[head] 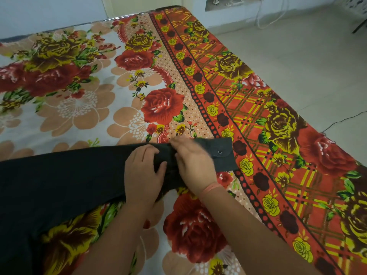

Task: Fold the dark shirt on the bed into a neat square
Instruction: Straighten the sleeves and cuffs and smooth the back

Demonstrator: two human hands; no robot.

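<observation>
From the head camera, your dark long-sleeved cloth shirt (69, 175) lies across the near part of the floral-sheeted bed (89, 108), sleeve stretched rightward. Your left hand (143, 171) curls its fingers into the sleeve, pinning it. Your right hand (193, 165), blurred, seems laid flat beside the snap-buttoned cuff (220, 153), probably smoothing it.

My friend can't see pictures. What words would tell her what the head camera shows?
A person's left hand and right hand rest on the sleeve of a dark grey cloth shirt, which lies on a cloth bedsheet printed with red and yellow roses. The sleeve's cuff has one shiny snap button.
</observation>
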